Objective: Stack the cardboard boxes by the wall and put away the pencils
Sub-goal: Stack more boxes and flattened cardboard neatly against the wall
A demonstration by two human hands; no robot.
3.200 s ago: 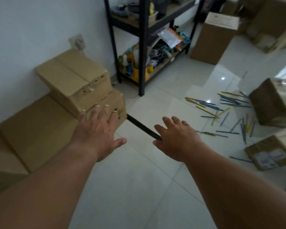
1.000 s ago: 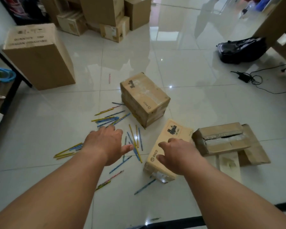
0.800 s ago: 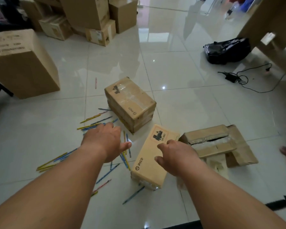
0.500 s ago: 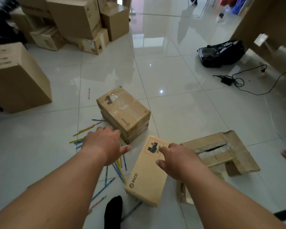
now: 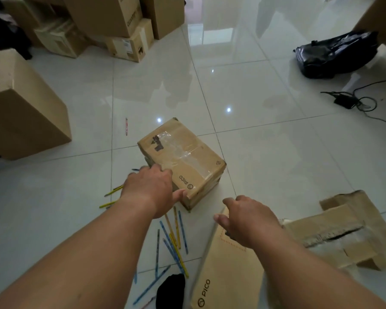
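Nearest, a flat brown PICO-printed cardboard box (image 5: 227, 270) lies on the white tiled floor (image 5: 276, 152), its long axis running away from the viewer. Blue and yellow pencils (image 5: 173, 239) are scattered just to its left, and the right hand (image 5: 247, 219) hangs palm-down over its far end, fingers loosely curled and empty. Farther on, the left hand (image 5: 152, 188) lies palm-down, relaxed and unclenched, against the printed long side of the tape-sealed brown cardboard box (image 5: 187, 157), thumb at its near corner; that box slants far-left to near-right.
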